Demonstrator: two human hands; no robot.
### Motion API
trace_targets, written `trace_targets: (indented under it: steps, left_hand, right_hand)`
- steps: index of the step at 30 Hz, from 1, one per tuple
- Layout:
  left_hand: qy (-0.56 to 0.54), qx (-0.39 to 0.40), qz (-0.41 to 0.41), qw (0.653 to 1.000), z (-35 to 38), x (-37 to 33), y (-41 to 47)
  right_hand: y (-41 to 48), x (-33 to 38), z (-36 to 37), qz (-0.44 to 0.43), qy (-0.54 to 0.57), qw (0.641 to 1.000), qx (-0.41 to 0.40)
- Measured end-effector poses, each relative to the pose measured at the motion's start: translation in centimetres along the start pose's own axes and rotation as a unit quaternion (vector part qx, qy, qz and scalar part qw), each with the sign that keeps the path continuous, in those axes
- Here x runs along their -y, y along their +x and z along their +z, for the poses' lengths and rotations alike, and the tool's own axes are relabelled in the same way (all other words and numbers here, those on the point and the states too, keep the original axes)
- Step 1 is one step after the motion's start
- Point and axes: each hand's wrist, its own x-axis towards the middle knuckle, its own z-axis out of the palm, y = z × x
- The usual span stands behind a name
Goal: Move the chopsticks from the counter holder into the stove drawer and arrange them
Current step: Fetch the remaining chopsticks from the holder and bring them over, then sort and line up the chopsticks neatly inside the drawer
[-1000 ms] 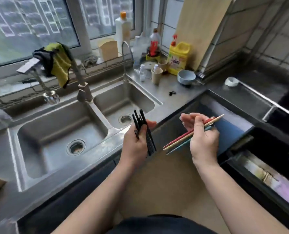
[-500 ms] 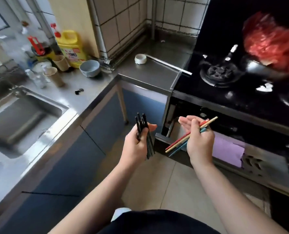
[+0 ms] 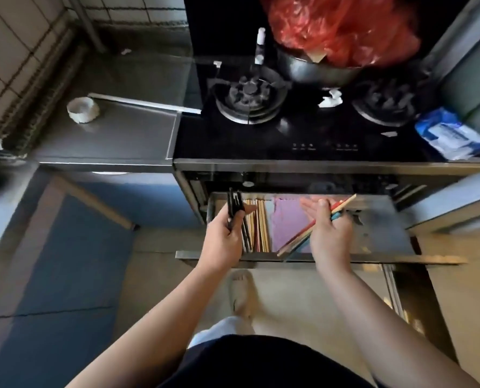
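Note:
The stove drawer (image 3: 379,233) stands pulled out below the black stove, its front rail nearest me. My left hand (image 3: 224,236) is shut on a bundle of black chopsticks (image 3: 233,204), held over the drawer's left end. My right hand (image 3: 328,231) grips several coloured chopsticks (image 3: 303,236), red, wooden and teal, slanting over the drawer's middle. Inside the drawer, several wooden and dark chopsticks (image 3: 257,228) lie lengthwise at the left, beside a purple cloth (image 3: 286,222). The counter holder is out of view.
The gas stove (image 3: 261,135) carries a metal pot (image 3: 317,71) with a red plastic bag (image 3: 339,26). A blue wipes pack (image 3: 451,135) lies at its right. A white ladle (image 3: 83,109) rests on the steel counter to the left. My slippered foot (image 3: 240,295) is on the floor below the drawer.
My view has swung right from the sink to the stove. Both hands, still holding their chopsticks, have come over the open drawer.

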Motion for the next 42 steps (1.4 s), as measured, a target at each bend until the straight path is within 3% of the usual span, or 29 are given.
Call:
trace_targets:
  steps: [4,11,17,24,28,33,42]
  left_hand:
    - [0.023,0.062,-0.05,0.997,3.2,1.6,5.8]
    - [0.091,0.109,-0.138,0.98,9.1,7.9,12.9]
    - [0.122,0.089,-0.231,0.961,13.4,17.0,14.8]
    - [0.186,0.068,-0.29,0.936,15.6,26.8,17.6]
    - [0.165,0.057,-0.324,0.93,15.9,30.9,20.4]
    - [0.232,0.094,-0.316,0.915,15.2,34.1,21.7]
    - [0.261,0.076,-0.356,0.894,12.6,35.5,20.1]
  right_hand:
    - [4.8,-0.4,0.7,0.001,-0.079,0.995,-0.057]
    - [12.6,-7.2,3.3,0.058,-0.103,0.993,-0.028]
    - [16.6,-17.2,6.3,0.146,-0.071,0.984,0.079]
    - [19.9,-27.2,10.2,0.209,-0.148,0.953,0.162]
    - [22.3,-31.5,12.7,0.203,-0.242,0.928,0.198]
    - [23.7,-34.8,13.9,0.225,-0.33,0.886,0.235]
    - [22.1,-34.8,9.4,0.154,-0.368,0.879,0.262]
